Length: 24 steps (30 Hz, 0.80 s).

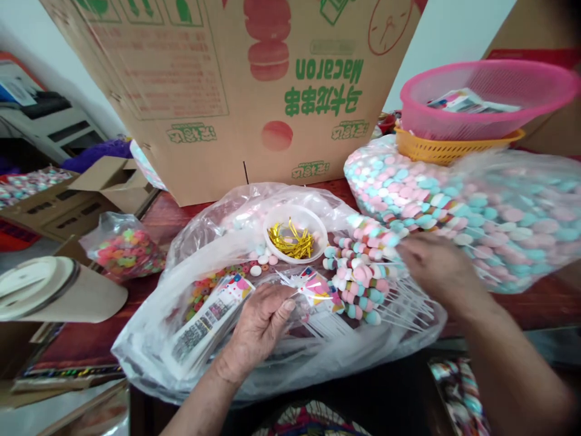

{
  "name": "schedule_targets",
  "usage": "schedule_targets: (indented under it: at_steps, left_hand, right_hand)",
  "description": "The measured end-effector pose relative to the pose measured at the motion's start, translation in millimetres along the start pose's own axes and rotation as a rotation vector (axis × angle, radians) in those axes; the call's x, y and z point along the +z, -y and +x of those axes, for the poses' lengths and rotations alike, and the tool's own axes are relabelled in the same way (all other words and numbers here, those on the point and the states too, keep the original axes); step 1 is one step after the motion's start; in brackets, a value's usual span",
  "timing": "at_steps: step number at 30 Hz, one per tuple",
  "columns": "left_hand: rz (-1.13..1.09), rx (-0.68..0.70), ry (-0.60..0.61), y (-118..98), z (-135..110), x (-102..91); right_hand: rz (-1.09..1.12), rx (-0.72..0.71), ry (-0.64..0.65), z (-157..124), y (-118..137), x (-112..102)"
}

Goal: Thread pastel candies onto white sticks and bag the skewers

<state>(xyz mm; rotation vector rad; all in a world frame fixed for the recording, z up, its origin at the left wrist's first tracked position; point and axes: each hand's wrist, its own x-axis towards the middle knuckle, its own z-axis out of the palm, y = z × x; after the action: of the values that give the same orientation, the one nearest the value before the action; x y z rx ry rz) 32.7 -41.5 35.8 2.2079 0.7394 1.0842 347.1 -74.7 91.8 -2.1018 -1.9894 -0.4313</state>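
Note:
My left hand [263, 318] is closed, thumb against fingers, at the edge of a clear plastic bag with a colourful printed top [320, 289]. Beside its wrist lies a stack of similar printed bags [209, 324]. Blurred by motion, my right hand [429, 266] is closed at the stick end of a candy skewer [374, 235] with pink, white and blue pieces. Below that skewer, a pile of candy skewers [358, 287] lies with white sticks pointing right. A white bowl [319, 245] of gold twist ties [290, 241] stands beyond my left hand.
An open plastic sheet [149, 339] lies under these, with loose ring candies [200, 290] on it. A large carton [218, 163] stands behind. At right are a big candy bag [512, 224] and a pink basket [458, 124]. A lidded cup [95, 297] lies left.

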Motion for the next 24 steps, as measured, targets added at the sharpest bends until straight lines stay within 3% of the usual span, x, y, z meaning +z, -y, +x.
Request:
schedule_targets:
  at_steps: [2, 6, 10, 13, 18, 21, 24]
  left_hand:
    - [-0.007, -0.018, 0.01, -1, 2, -3.8]
    - [-0.04, -0.015, 0.035, -5, 7, -6.1]
    - [-0.041, -0.047, 0.066, -8, 12, -6.5]
    - [0.051, -0.052, 0.157, -13, 14, -8.0]
    - [0.307, -0.006, 0.434, -22, 17, -8.6]
    - [0.303, -0.019, 0.464, -23, 17, -9.5]
    - [0.222, -0.065, 0.421, -21, 14, -11.8]
  right_hand:
    - [0.027, -0.074, -0.122, -11, -4, -19]
    - [0.102, -0.331, -0.128, -34, 4, -48]
    - [-0.015, -0.472, -0.159, -47, 15, -51]
    - [0.008, -0.562, -0.128, -51, 13, -48]
    - [0.036, -0.487, -0.056, -56, 7, -41]
    - [0.075, -0.433, -0.065, -58, 7, -37]
    - [0.109, -0.417, -0.048, -60, 5, -37]
